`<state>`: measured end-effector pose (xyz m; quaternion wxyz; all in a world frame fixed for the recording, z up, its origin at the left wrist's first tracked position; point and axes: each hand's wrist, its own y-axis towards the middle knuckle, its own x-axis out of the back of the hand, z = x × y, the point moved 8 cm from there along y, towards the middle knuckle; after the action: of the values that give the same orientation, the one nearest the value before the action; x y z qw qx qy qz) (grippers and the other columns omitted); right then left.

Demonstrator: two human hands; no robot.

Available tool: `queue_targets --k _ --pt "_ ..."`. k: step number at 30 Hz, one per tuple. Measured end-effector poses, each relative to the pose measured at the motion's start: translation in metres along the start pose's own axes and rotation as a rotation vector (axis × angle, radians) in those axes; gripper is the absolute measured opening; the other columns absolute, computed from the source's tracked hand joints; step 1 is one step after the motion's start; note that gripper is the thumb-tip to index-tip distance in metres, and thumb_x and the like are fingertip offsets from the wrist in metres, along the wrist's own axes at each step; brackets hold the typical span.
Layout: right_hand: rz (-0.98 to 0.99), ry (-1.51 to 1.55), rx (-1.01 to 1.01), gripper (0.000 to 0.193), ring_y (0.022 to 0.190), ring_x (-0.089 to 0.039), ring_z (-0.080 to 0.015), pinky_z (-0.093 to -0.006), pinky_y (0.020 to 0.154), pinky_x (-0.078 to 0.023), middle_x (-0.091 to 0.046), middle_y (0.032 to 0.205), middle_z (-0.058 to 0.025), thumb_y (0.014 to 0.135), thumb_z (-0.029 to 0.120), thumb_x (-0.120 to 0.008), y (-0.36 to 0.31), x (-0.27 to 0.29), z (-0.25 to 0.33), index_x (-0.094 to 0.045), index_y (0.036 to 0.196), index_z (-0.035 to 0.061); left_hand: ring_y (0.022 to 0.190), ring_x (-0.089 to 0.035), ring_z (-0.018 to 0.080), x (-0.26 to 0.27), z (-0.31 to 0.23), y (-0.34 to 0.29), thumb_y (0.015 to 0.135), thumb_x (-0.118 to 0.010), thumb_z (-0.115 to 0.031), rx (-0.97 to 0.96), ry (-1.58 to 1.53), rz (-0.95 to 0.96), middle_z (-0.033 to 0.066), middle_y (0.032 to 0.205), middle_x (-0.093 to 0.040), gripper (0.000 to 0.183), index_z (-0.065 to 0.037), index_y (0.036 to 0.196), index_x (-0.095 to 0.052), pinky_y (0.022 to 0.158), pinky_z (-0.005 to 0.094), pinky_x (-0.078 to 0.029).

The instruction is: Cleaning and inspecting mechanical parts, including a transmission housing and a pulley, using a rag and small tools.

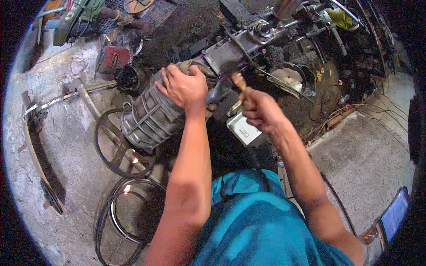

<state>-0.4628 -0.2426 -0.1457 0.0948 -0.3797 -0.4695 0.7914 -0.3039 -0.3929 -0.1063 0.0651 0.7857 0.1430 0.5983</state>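
Note:
A ribbed grey metal gearbox housing [153,113] lies slantwise before me, its narrower section [224,53] running to the far right. My left hand [184,86] rests on top of it with fingers spread, beside a crumpled brownish cloth-like piece [204,68]. My right hand [262,108] is closed around a short brush [242,84] with a wood-coloured handle. The brush is smeared by motion, its end close to the housing's side. Below my right hand sits a pale rectangular container [245,129] with a small label.
A black steering wheel [100,148] leans left of the housing. Coiled black hose [106,210] lies at lower left. A red box [114,58] and a green machine [73,24] stand at far left. Loose wires [348,108] and metal parts [290,80] spread to the right.

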Motion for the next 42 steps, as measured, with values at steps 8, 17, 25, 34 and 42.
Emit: queue_targets --k 8,17,25,34,42 --pt "0.044 -0.018 -0.024 0.027 0.045 -0.029 -0.0054 -0.0226 0.038 -0.019 -0.036 0.062 0.0077 0.103 0.036 -0.051 -0.003 -0.016 -0.007 -0.052 0.097 0.0095 0.110 -0.063 0.0375 0.005 -0.002 0.001 0.080 -0.066 -0.027 -0.083 0.056 -0.122 0.0189 0.107 -0.068 0.035 -0.001 0.102 -0.058 0.105 0.0571 -0.038" --pt "-0.110 -0.205 0.095 0.031 0.045 -0.033 -0.0072 -0.0266 0.039 -0.024 -0.040 0.060 0.0061 0.105 0.037 -0.047 0.005 0.001 0.015 -0.057 0.090 0.0111 0.110 -0.062 0.0372 -0.001 0.005 -0.001 0.080 -0.066 -0.028 -0.052 0.046 -0.111 0.0184 0.109 -0.067 0.036 -0.001 0.102 -0.058 0.105 0.0582 -0.037" --pt "-0.557 -1.250 0.802 0.021 0.067 -0.063 -0.0511 -0.0601 0.060 -0.048 -0.062 0.069 -0.0290 0.100 0.020 -0.056 -0.010 -0.009 0.043 -0.055 0.092 0.0011 0.125 -0.057 0.0369 0.000 0.008 0.006 0.079 -0.069 -0.027 -0.004 -0.006 -0.044 0.0225 0.113 -0.068 0.038 0.001 0.103 -0.059 0.116 0.0604 -0.028" --pt "-0.731 -1.202 1.114 0.029 0.074 -0.069 -0.0413 -0.0494 0.065 -0.053 -0.069 0.083 -0.0230 0.094 0.017 -0.064 -0.033 0.007 0.059 -0.068 0.120 0.0054 0.125 -0.057 0.0373 0.000 0.004 0.002 0.080 -0.067 -0.028 -0.014 -0.014 -0.028 0.0225 0.113 -0.068 0.041 0.001 0.108 -0.061 0.116 0.0607 -0.029" --pt "-0.706 -1.322 0.864 0.023 0.076 -0.068 -0.0424 -0.0532 0.066 -0.053 -0.069 0.086 -0.0217 0.092 0.017 -0.064 -0.035 0.007 0.063 -0.070 0.114 0.0109 0.124 -0.057 0.0374 -0.002 0.001 0.003 0.080 -0.067 -0.028 -0.001 -0.020 -0.024 0.0231 0.113 -0.068 0.041 0.001 0.108 -0.060 0.115 0.0600 -0.029"
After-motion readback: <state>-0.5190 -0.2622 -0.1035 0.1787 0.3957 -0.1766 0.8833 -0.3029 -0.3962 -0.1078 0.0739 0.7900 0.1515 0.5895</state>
